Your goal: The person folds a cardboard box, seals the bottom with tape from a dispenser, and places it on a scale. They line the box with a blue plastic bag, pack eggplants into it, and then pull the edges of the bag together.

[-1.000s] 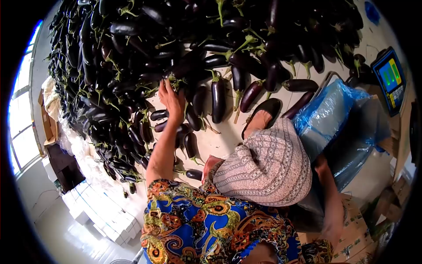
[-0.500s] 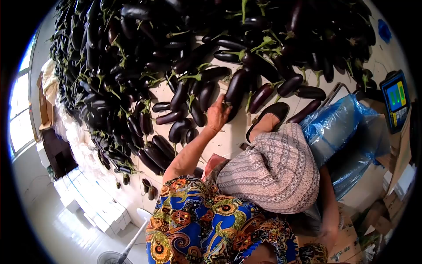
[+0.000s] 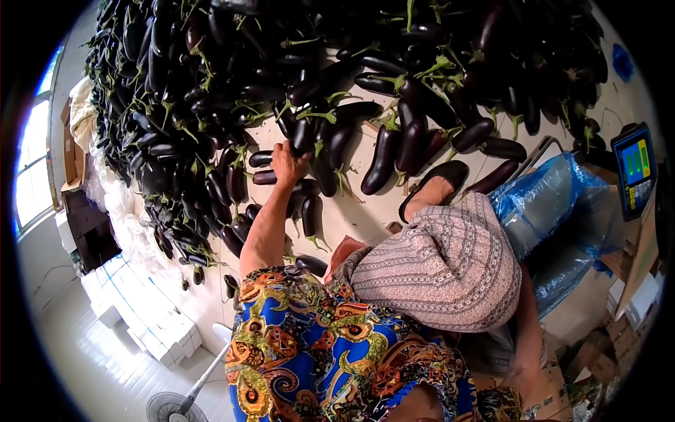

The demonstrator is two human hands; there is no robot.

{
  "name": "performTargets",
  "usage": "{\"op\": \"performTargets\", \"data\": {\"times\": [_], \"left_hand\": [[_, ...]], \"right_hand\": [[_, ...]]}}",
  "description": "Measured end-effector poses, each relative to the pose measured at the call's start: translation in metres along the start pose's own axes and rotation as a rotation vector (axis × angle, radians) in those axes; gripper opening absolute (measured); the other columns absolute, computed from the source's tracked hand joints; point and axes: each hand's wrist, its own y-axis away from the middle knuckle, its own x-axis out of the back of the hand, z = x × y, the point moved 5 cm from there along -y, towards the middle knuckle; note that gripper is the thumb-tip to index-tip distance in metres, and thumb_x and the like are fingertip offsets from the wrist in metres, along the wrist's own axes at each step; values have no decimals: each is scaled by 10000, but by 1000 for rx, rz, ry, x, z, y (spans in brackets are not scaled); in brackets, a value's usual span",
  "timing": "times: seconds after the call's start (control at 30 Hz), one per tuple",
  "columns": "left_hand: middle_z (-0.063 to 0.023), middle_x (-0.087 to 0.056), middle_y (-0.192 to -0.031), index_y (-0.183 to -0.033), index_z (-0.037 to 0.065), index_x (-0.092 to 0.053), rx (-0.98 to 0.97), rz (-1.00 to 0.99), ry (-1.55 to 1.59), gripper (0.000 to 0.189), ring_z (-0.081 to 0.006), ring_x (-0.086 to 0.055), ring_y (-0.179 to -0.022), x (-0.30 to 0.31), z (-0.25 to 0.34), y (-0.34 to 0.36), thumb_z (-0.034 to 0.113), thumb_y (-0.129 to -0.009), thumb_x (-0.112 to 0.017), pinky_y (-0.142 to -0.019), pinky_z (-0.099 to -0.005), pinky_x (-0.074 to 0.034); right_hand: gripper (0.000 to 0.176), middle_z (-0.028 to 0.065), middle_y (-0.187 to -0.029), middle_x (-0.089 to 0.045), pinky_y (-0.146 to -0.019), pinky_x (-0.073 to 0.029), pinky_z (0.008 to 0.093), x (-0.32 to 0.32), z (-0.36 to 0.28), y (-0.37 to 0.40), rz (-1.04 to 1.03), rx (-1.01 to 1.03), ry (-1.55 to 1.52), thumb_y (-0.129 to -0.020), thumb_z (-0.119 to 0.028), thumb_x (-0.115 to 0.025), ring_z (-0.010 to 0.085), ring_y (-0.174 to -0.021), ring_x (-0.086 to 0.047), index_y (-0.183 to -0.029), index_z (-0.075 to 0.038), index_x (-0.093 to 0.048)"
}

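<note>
Left hand (image 3: 288, 166): at one dark eggplant (image 3: 302, 136) over the tiled floor (image 3: 351, 214), heap's (image 3: 158, 112) near edge; fingers bent against its near end, grip unclear. Apparent step: picking singly; lifting would call for closed fingers. Right hand: hidden, fingers untellable. Blue plastic bag (image 3: 541, 200): contents indiscernible.

Aubergines (image 3: 383, 160) lie heaped on the floor (image 3: 344, 221) before the person, the looser ones nearer, where the left hand (image 3: 288, 166) touches one. Right of the knee (image 3: 450, 260) is a plastic bag (image 3: 538, 200), and beyond it a display unit (image 3: 636, 169). Sheeting (image 3: 137, 235) lies left of the heap, with boxes (image 3: 163, 332) nearer (a fan (image 3: 171, 408) nearer still).
</note>
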Motion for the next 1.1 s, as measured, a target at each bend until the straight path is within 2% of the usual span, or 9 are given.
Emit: {"op": "performTargets", "data": {"times": [0.1, 0.33, 0.53, 0.6, 0.67, 0.73, 0.8, 0.9, 1.1], "left_hand": [[-80, -653, -982, -1127, 26, -606, 118, -437, 796, 517, -170, -622, -864, -21, 6, 22, 397, -784, -716, -737, -348, -500], [-157, -646, -1161, -1276, 36, -519, 402, -853, 1860, 601, -323, -643, -1047, -22, 101, 139, 392, -823, -688, -861, -450, -559], [-133, -605, -1134, -1337, 14, -438, -270, -769, 1386, 802, -238, -613, -1027, 71, 283, 192, 378, -703, -769, -937, -388, -482], [-171, -576, -1177, -1364, -31, -396, -527, -728, 1185, 869, -279, -582, -1058, 96, 345, 207, 377, -687, -759, -906, -399, -482], [-215, -512, -1198, -1404, -4, -322, -1114, -128, 896, 953, -287, -576, -1003, 113, 396, 222, 367, -669, -802, -881, -396, -476], [-218, -491, -1128, -1410, -9, -292, -1073, -399, 736, 1012, -312, -545, -894, 115, 445, 249, 339, -629, -833, -778, -423, -479], [-204, -477, -1066, -1415, -3, -262, -1307, -42, 954, 1047, -292, -504, -840, 117, 471, 278, 327, -610, -844, -728, -419, -464], [-157, -558, -1076, -1231, 6, -549, -1476, -153, 1009, 632, -286, -548, -968, 107, 433, 264, 275, -711, -785, -831, -391, -468], [-158, -620, -1085, -1192, 41, -594, -257, -18, 625, 442, -289, -643, -967, 3, 140, 135, 117, -781, -738, -816, -361, -524]], "right_hand": [[265, 143, -1105, -590, -850, -478, 413, 4, -2, 0, 1, 50, 112, -968, -220, -496, 292, -1018, -568, -1158, -48, -562], [244, 136, -1032, -615, -808, -493, 416, 42, -27, 22, 15, 279, 518, -968, -232, -493, 287, -955, -592, -1105, -53, -588], [273, 22, -737, -600, -600, -411, 230, 89, -216, 157, 224, 287, 8, -970, -287, -504, 87, -640, -510, -955, -49, -635], [420, 81, -1022, -617, -749, -429, 276, 96, -246, 183, 135, 475, -227, -979, -369, -472, 138, -880, -555, -1222, -34, -540], [559, 116, -1233, -558, -905, -419, 330, 80, -283, 206, 58, 705, -431, -987, -398, -437, 183, -1087, -532, -1389, -13, -384], [655, 135, -1379, -471, -1043, -367, 377, 70, -301, 219, -30, 941, -537, -995, -412, -401, 221, -1239, -469, -1478, -4, -231], [655, 146, -1410, -439, -1122, -300, 395, 74, -318, 216, -71, 782, -1010, -1004, -405, -366, 238, -1279, -449, -1491, -6, -187], [653, 140, -1335, -503, -1043, -381, 337, 119, -291, 197, -34, 762, -821, -982, -393, -427, 212, -1174, -518, -1458, 21, -261], [574, 154, -1061, -622, -877, -496, 368, 115, -159, 190, 117, 301, -786, -911, -311, -606, 252, -961, -623, -1337, 28, -425]]}}
